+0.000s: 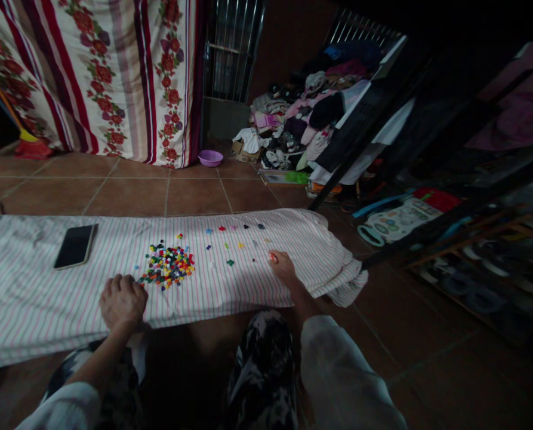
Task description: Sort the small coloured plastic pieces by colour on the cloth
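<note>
A heap of small coloured beads [168,264] lies on a pink-striped white cloth [33,280] spread over the tiled floor. To its right, single beads [230,245] are set out in loose rows by colour. My left hand [122,300] rests curled on the cloth just left of the heap; I cannot see anything inside it. My right hand [282,267] is down on the cloth at the right end of the rows, fingertips pinched on a small orange-red bead [273,258].
A black phone [75,245] lies on the cloth at the left. Behind stand a floral curtain [114,77], a purple bowl [210,157] and a pile of clothes [302,113]. Dark shelving [449,197] with toys fills the right side.
</note>
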Action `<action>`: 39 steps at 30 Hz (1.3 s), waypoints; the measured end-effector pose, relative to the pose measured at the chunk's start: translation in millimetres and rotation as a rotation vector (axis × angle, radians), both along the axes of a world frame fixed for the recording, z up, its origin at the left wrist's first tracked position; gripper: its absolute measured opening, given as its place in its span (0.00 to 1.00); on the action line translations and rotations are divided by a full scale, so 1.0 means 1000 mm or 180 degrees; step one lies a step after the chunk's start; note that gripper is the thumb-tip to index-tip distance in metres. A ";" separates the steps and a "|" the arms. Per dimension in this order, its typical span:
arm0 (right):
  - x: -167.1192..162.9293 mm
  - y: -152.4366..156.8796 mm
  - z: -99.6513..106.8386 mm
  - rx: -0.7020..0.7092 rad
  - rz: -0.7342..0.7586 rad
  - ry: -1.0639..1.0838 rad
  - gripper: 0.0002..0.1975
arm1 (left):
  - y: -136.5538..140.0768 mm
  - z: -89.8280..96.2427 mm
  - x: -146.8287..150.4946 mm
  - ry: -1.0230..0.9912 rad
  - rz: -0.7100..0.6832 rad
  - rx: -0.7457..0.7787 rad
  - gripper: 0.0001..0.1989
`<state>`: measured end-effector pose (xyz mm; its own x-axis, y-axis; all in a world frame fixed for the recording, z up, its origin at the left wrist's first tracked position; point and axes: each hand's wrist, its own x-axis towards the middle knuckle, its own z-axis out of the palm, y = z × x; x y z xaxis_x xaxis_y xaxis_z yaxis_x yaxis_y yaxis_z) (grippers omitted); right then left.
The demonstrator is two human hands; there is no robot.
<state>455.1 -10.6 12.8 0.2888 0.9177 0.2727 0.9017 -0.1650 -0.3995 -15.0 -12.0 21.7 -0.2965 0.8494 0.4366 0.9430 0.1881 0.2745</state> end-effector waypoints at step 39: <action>-0.064 -0.008 -0.011 0.0633 0.0369 0.0352 0.19 | -0.002 0.003 0.001 -0.0240 -0.0052 -0.0020 0.20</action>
